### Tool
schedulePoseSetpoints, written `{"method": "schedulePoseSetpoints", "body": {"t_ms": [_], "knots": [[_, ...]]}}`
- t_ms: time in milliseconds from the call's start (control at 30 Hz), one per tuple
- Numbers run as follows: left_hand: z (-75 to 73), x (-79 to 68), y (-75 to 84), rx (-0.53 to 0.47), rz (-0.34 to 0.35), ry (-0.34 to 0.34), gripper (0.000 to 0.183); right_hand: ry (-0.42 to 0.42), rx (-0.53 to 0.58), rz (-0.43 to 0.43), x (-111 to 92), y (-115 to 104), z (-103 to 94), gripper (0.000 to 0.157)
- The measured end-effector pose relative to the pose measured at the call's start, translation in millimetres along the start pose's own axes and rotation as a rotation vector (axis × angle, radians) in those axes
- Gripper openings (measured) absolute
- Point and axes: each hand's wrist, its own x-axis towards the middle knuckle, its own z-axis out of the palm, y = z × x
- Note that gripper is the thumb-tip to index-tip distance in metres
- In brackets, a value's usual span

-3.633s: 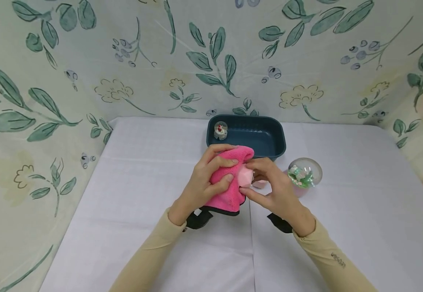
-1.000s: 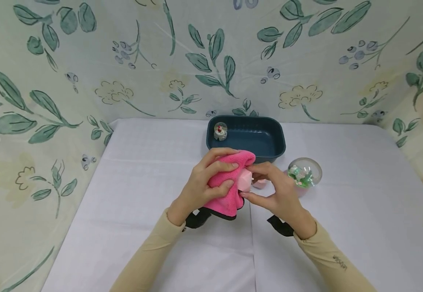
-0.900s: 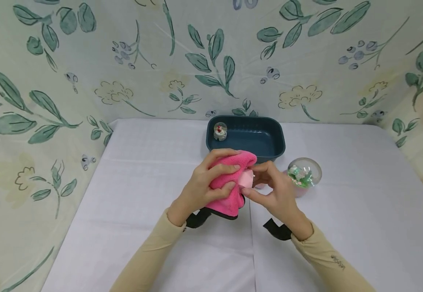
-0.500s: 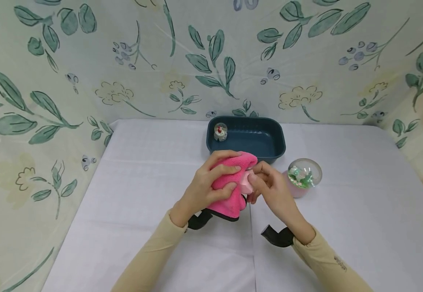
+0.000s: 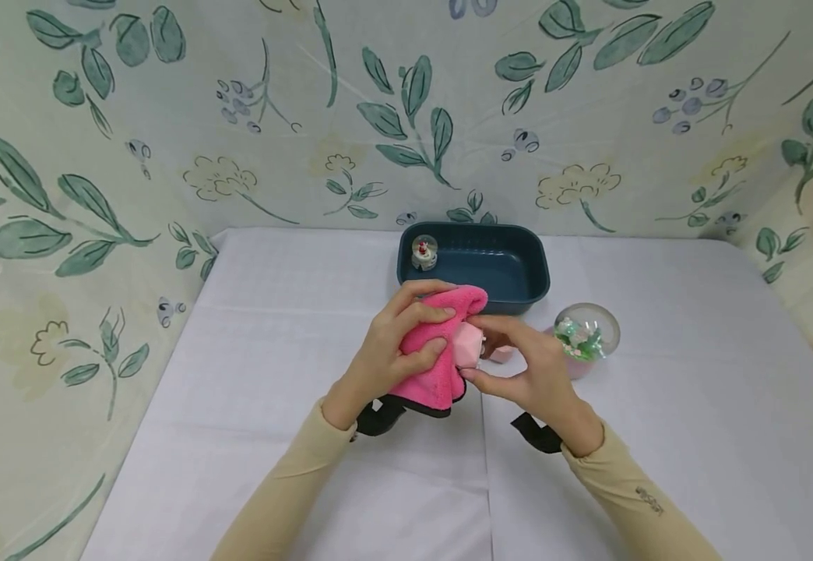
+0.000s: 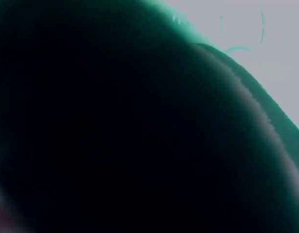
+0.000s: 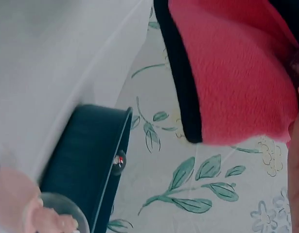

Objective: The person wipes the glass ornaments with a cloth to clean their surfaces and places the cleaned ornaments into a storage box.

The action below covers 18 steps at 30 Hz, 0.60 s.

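Note:
My left hand grips a bright pink fleecy cloth with black edging, folded around a pale pink faceted object. Only one end of that object shows; the cloth hides the rest. My right hand pinches this end, thumb at its lower edge and fingers at the upper right. In the right wrist view the cloth fills the upper right, with part of the hand at the right edge. The left wrist view is mostly dark, blocked by something close to the lens.
Behind the hands stands a dark blue tray with a small snow globe in its left end. Right of my right hand is a larger snow globe on a pink base. A pale pink piece shows behind my right fingers.
Half a second ago my right thumb lay across the faceted end; now thumb and fingers hold its edges. Both hands and the cloth have shifted slightly left and up.

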Motion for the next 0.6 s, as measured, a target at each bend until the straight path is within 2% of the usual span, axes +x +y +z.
{"method": "schedulePoseSetpoints", "body": {"t_ms": [67, 133, 300, 367, 400, 467, 500, 533, 600], "knots": [[0.9, 1.0, 0.5, 0.012, 0.028, -0.003, 0.024, 0.031, 0.071, 0.071, -1, -2, 1.9, 0.055], [1.7, 2.1, 1.5, 0.028, 0.057, -0.011, 0.025, 0.049, 0.189, 0.189, -1, -4, 2.8, 0.044], [3.7, 2.9, 3.5, 0.087, 0.113, -0.043, 0.033, 0.051, 0.497, 0.592, 3, -13, 2.1, 0.013], [4.5, 2.5, 3.4, 0.094, 0.116, -0.057, 0.036, 0.037, 0.545, 0.719, 5, -16, 0.9, 0.013], [4.8, 2.4, 3.2, 0.092, 0.110, -0.062, 0.037, 0.025, 0.546, 0.754, 5, -17, 0.0, 0.016], [4.9, 1.8, 2.3, 0.077, 0.092, -0.061, 0.038, -0.006, 0.499, 0.761, 5, -18, -1.5, 0.019], [4.9, 1.4, 1.6, 0.058, 0.080, -0.057, 0.037, -0.021, 0.452, 0.729, 5, -19, -2.3, 0.018], [4.9, 1.2, 1.0, 0.039, 0.068, -0.050, 0.034, -0.027, 0.393, 0.677, 4, -19, -3.0, 0.018], [4.5, 0.2, 0.1, 0.011, 0.040, -0.036, 0.028, -0.033, 0.277, 0.532, 3, -19, -4.8, 0.030]]}}
